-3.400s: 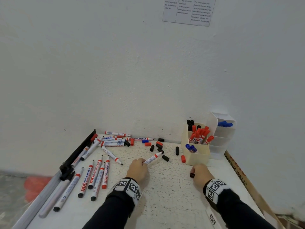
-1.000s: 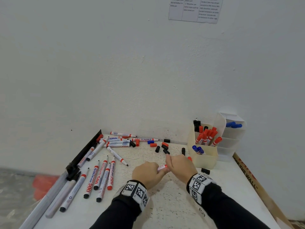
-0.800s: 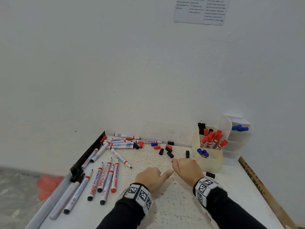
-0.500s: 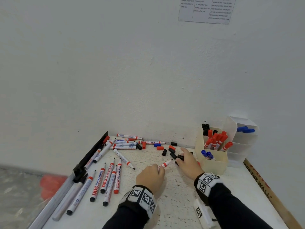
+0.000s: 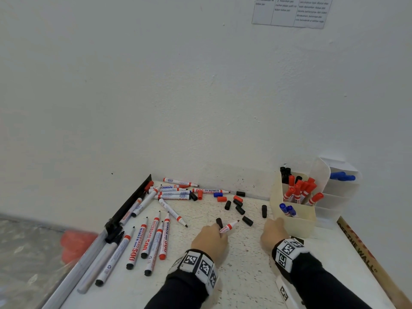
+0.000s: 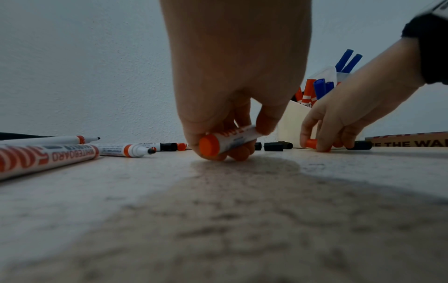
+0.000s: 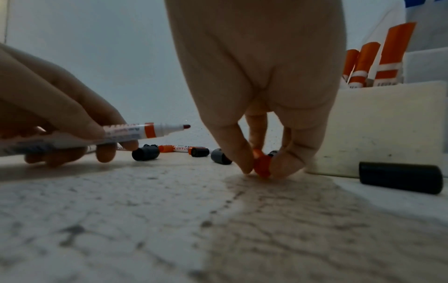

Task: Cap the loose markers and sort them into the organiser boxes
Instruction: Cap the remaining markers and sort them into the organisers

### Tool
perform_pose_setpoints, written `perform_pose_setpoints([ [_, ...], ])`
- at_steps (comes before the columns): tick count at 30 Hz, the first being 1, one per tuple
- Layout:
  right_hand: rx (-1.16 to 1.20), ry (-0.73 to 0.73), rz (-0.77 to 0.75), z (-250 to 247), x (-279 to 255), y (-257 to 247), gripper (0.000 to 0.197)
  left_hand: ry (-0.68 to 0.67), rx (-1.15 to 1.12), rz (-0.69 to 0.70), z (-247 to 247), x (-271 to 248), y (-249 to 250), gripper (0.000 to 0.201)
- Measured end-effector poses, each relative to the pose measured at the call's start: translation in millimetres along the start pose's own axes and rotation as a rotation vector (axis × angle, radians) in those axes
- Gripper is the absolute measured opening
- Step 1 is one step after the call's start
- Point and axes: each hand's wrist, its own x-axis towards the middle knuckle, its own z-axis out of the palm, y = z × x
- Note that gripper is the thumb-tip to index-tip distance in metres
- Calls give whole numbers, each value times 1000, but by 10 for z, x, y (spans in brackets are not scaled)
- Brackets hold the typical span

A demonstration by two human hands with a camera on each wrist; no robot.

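My left hand [image 5: 219,230] holds an uncapped red whiteboard marker [image 5: 229,225], tip pointing to the right, low over the white table [image 5: 243,270]. In the left wrist view its orange end [image 6: 209,146] faces the camera. My right hand [image 5: 273,228] pinches a red cap [image 7: 262,165] between thumb and fingers on the table, just in front of the cream organiser box [image 5: 296,224]. The head view hides that cap under the hand. The box holds capped red, blue and black markers.
Several uncapped markers [image 5: 145,241] lie at the left, more by the wall. Loose black, red and blue caps [image 5: 239,209] are scattered between the hands and the wall. A black cap [image 7: 400,177] lies right of my right hand. A clear drawer unit [image 5: 338,197] stands behind the cream box.
My right hand has drawn back from the black caps toward the front of the cream box and now pinches a red cap. My left hand still holds the marker.
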Motion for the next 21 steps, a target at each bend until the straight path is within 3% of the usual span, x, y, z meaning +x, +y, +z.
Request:
perform_pose_setpoints([
  [5, 172, -5, -166, 4, 9, 75, 22, -12, -30, 50, 34, -13, 11, 33],
  [8, 306, 65, -311, 21, 10, 84, 22, 26, 39, 86, 9, -22, 4, 34],
  [12, 334, 28, -505, 12, -66, 69, 23, 39, 26, 127, 8, -27, 3, 33],
  [17, 449, -34, -544, -16, -128, 157, 28, 30, 22, 173, 12, -21, -6, 34],
  [21, 525, 46, -546, -38, -159, 178, 25, 40, 37, 176, 7, -11, -8, 36],
])
